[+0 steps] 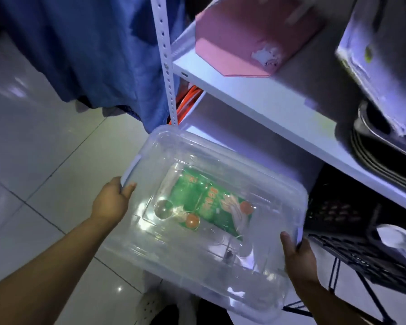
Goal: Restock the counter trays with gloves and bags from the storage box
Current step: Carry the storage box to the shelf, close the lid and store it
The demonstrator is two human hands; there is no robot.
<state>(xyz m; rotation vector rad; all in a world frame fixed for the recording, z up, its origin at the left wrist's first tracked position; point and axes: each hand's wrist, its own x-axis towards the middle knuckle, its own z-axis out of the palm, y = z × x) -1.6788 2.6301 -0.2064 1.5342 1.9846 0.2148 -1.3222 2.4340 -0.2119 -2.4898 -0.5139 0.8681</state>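
We hold the clear storage box (211, 207) off the floor, one hand at each short end. Left hand (111, 202) curls closed round the left rim; right hand (297, 258) grips the right rim. A green packet (204, 202) lies on the box bottom. Beyond the box, the white shelf (256, 99) carries a pink box (249, 36) near its front edge

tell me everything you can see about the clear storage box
The storage box is a rectangular tub of clear plastic with rounded corners, its clear lid on. It is held in the air, tilted, beside the white shelf, above the tiled floor. The left hand has a grip on one short end, the right hand on the other. Through the lid shows a green printed packet; little else is discernible inside.
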